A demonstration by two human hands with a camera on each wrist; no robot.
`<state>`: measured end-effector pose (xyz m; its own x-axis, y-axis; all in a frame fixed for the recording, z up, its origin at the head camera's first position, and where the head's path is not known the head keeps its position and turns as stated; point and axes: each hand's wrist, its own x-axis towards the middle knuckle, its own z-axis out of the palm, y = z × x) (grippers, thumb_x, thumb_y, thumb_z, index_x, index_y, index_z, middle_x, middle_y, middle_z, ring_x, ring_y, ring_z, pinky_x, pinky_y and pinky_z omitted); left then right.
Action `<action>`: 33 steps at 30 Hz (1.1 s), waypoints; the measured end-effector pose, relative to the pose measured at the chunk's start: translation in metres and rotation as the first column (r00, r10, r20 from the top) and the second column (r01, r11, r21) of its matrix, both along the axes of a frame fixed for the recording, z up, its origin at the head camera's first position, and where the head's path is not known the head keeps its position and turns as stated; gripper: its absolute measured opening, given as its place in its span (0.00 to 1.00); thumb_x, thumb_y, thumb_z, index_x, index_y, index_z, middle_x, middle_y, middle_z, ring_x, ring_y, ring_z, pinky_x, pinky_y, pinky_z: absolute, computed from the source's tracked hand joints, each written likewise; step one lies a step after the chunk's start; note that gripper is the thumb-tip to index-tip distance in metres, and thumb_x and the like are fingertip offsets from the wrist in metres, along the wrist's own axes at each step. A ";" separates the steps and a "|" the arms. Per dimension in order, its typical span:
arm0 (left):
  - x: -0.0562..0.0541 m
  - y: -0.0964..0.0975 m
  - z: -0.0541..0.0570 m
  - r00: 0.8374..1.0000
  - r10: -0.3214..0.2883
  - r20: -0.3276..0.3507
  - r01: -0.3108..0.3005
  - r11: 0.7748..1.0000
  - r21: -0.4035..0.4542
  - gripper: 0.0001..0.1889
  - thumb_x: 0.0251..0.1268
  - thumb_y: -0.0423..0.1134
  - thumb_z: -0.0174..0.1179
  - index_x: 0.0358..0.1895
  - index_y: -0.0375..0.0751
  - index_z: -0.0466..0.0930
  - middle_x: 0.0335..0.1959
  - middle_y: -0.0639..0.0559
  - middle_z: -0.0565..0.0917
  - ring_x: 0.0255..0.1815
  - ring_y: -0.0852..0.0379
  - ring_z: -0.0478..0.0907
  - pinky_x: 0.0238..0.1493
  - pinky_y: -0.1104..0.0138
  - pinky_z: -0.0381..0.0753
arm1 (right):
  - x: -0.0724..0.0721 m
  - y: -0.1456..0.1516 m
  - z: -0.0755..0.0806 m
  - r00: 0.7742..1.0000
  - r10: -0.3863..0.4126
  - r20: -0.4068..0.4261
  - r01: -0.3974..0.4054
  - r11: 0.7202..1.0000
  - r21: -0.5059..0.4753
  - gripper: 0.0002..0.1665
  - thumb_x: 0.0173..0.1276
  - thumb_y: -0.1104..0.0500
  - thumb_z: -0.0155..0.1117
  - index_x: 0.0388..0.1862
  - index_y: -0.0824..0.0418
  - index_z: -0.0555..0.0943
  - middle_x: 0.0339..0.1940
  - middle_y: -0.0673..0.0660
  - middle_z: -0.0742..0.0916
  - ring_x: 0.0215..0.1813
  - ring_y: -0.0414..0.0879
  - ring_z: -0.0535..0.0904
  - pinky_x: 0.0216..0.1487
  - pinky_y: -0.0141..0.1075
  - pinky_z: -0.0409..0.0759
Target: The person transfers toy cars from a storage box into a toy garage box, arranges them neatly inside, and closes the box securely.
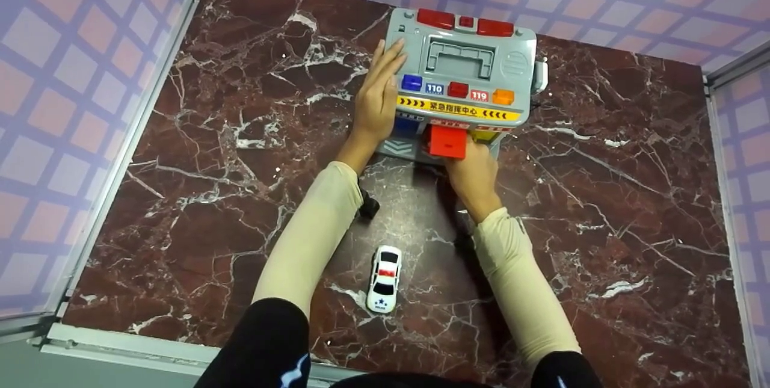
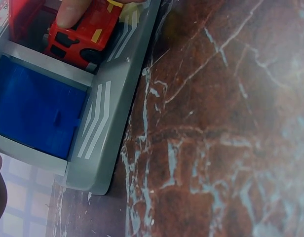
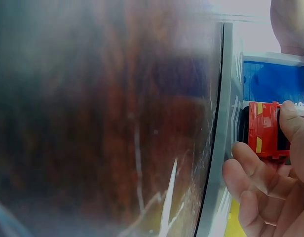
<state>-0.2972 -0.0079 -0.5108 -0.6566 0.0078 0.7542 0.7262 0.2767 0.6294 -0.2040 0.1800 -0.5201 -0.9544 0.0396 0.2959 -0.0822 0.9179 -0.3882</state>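
A grey toy garage (image 1: 460, 69) with a carry handle and red lights on top stands at the back of the marbled surface. My left hand (image 1: 376, 102) rests on its left side, fingers extended. At the front, my right hand (image 1: 475, 174) holds a red toy fire truck (image 3: 263, 128) at the middle bay, thumb on its top. The truck (image 2: 88, 34) sits on the grey front ramp, partly inside the bay. A red door (image 1: 448, 142) stands raised over it. Beside it, the blue door (image 2: 38, 108) is down; the yellow door (image 3: 235, 222) is partly hidden by my fingers.
A white toy police car (image 1: 384, 280) stands on the marbled surface (image 1: 619, 225) between my forearms. Checkered panels enclose the left, back and right sides. A pale metal edge (image 1: 132, 346) runs along the front.
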 end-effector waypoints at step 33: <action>-0.001 0.001 -0.001 1.000 -0.006 -0.005 0.006 1.000 0.015 0.20 0.72 0.29 0.45 0.62 0.26 0.76 0.68 0.33 0.74 0.76 0.32 0.59 0.82 0.56 0.50 | -0.004 0.000 0.005 0.993 -0.057 0.105 0.058 0.998 -0.005 0.13 0.67 0.57 0.59 0.31 0.67 0.82 0.30 0.71 0.87 0.34 0.70 0.85 0.29 0.66 0.80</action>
<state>-0.2978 -0.0068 -0.5122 -0.6527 0.0005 0.7576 0.7311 0.2625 0.6297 -0.2080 0.1800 -0.5151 -0.9762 0.0970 0.1941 0.0116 0.9167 -0.3995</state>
